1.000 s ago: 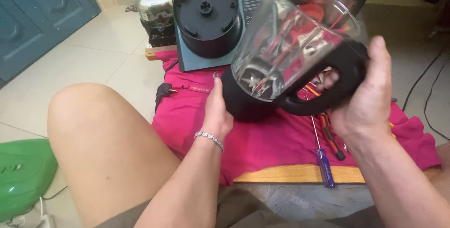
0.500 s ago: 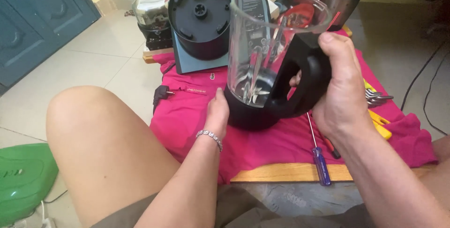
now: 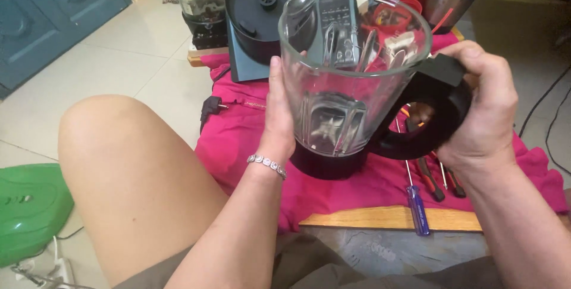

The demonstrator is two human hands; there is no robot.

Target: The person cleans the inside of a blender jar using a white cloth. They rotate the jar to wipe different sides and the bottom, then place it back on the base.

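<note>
The head view looks down on a clear glass blender jar [image 3: 351, 81] with a black base, held roughly upright over a pink cloth [image 3: 250, 140]. The right hand [image 3: 479, 107] is clamped around the jar's black handle [image 3: 437, 116], fingers wrapped over its top. The left hand [image 3: 279, 107] lies flat against the jar's glass wall, fingers spread open and pressing, not closed around anything; a bracelet [image 3: 266, 164] sits on that wrist. Behind the jar stands a grey blender motor base [image 3: 262, 9] tipped on its side. A blue-handled screwdriver [image 3: 417, 206] lies on the cloth and across a wooden board [image 3: 380, 217], just beside the right forearm. A bare knee [image 3: 125, 164] fills the lower left
</note>
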